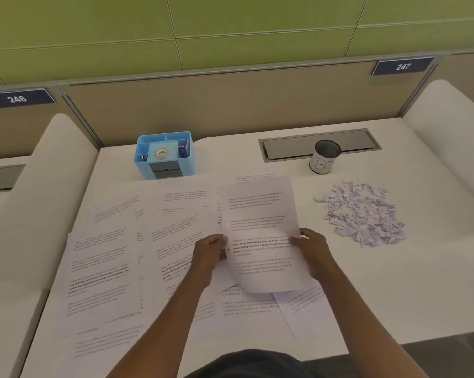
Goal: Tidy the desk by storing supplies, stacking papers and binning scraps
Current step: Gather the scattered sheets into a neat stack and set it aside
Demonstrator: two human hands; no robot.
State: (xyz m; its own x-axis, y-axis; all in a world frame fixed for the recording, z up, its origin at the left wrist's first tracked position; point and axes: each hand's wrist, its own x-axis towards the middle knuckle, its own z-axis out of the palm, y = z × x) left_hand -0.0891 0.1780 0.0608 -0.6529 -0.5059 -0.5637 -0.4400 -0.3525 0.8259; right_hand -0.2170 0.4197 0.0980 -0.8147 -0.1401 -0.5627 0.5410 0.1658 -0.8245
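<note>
I hold one printed sheet [260, 225] lifted above the desk. My left hand [210, 253] pinches its left edge and my right hand [313, 251] grips its right edge. Several more printed sheets [102, 266] lie spread and overlapping over the left and middle of the white desk [393, 301]. A heap of torn paper scraps [362, 212] lies at the right. Behind it stands a small mesh cup with a paper label, the bin [324, 156]. A blue organiser [163, 154] at the back left holds a tape roll [161, 153] and small supplies.
A grey cable hatch [293, 145] is set in the desk behind the bin. Beige partition panels close the back, with white rounded dividers [445, 118] at both sides. The front right part of the desk shows bare surface.
</note>
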